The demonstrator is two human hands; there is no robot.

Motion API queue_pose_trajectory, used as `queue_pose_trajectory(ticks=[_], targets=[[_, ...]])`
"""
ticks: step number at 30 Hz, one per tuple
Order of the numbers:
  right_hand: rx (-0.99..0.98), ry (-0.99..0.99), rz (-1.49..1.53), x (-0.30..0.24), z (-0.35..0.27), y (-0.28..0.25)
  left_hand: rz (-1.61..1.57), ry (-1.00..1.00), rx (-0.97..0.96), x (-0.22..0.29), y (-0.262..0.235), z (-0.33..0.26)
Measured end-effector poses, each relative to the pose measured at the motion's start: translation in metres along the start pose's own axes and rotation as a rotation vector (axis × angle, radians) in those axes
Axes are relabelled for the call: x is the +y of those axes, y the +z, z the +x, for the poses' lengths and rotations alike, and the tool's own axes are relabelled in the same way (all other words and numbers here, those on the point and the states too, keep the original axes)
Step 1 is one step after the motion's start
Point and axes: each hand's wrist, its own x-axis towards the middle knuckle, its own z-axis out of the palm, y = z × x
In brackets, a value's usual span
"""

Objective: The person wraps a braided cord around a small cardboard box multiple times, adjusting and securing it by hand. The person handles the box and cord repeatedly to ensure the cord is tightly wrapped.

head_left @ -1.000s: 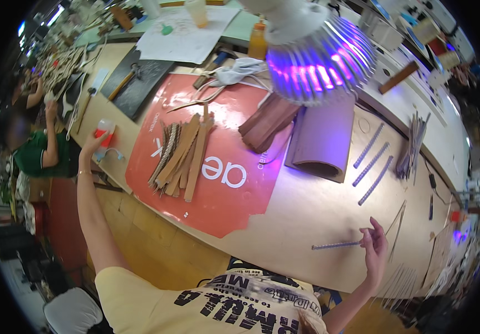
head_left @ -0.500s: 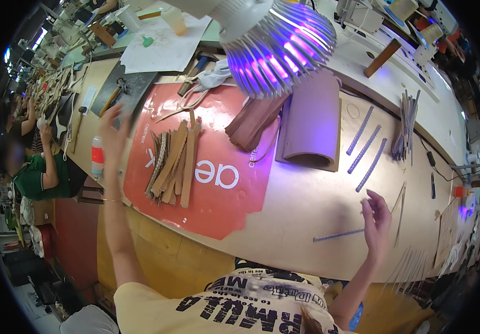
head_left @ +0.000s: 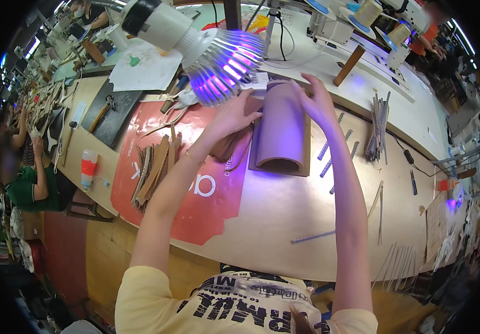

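A brown half-round block (head_left: 280,131), arched on a flat base and lit violet, stands between my hands. My left hand (head_left: 233,117) is at its left side, fingers apart, above a bundle of dark brown strips (head_left: 230,147) that it partly hides. Against the block's upper right side, my right hand (head_left: 317,104) is open with fingers and thumb spread; whether it touches the block I cannot tell. Neither hand visibly holds anything. My right forearm partly covers several grey-blue braided rods (head_left: 323,151). Left of my left forearm, tan and braided strips (head_left: 153,170) lie on a red sheet (head_left: 201,214).
A finned lamp (head_left: 223,67) hangs low over the bench, close to my left hand. Thin rods (head_left: 376,131) lie bundled at the right, near a black cable (head_left: 410,157). A hammer (head_left: 103,114) and a red-labelled bottle (head_left: 88,168) are at the left. Another person sits far left.
Both hands have moved to the half-round block, my left coming rightward and my right forward from the near bench. My view has shifted, so the lamp appears further left.
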Motion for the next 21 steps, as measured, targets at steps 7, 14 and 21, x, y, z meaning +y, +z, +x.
queue_pose_trajectory(ticks=[7,14,21], targets=[[-0.249,0.118,-0.15,0.001,-0.015,0.016,-0.136,0.072,0.161,0.012,-0.022,-0.059],[-0.185,0.163,-0.223,-0.05,-0.138,-0.016,-0.228,-0.062,0.344,0.025,-0.035,-0.14],[-0.137,0.252,-0.112,-0.055,-0.157,-0.027,0.216,-0.047,0.282,0.031,0.01,-0.16]])
